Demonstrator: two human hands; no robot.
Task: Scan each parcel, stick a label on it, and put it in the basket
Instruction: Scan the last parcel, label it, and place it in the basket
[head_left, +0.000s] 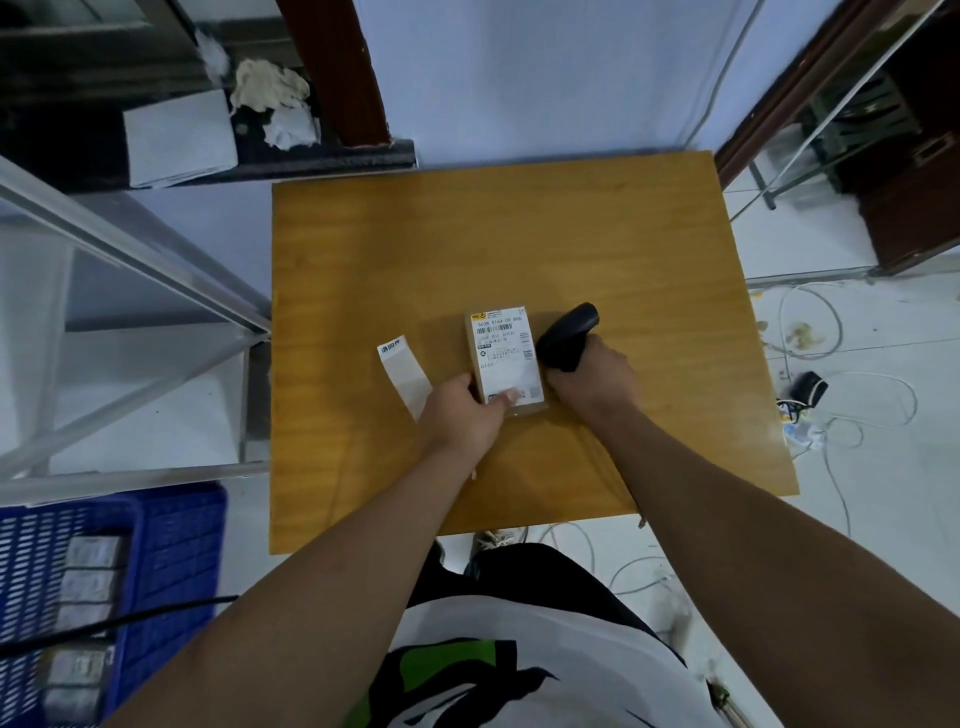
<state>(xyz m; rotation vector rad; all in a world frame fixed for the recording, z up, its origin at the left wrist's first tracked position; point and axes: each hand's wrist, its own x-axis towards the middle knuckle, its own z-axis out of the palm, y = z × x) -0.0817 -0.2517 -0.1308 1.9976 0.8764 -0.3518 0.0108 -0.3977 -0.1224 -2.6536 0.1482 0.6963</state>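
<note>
A small brown parcel (503, 343) with a white shipping label on top lies near the middle of the wooden table (467, 234). My left hand (462, 413) grips its near end, thumb on the label. My right hand (595, 379) holds a black barcode scanner (567, 332) just right of the parcel, its head pointing away from me. A strip of white labels (402, 371) lies on the table left of the parcel. The blue basket (171, 545) stands on the floor at lower left with several parcels inside.
A glass and metal counter (130, 249) stands to the left of the table. Loose white cables (841, 405) lie on the floor to the right. A white box (179, 137) and crumpled cloth sit on a dark shelf at the back left.
</note>
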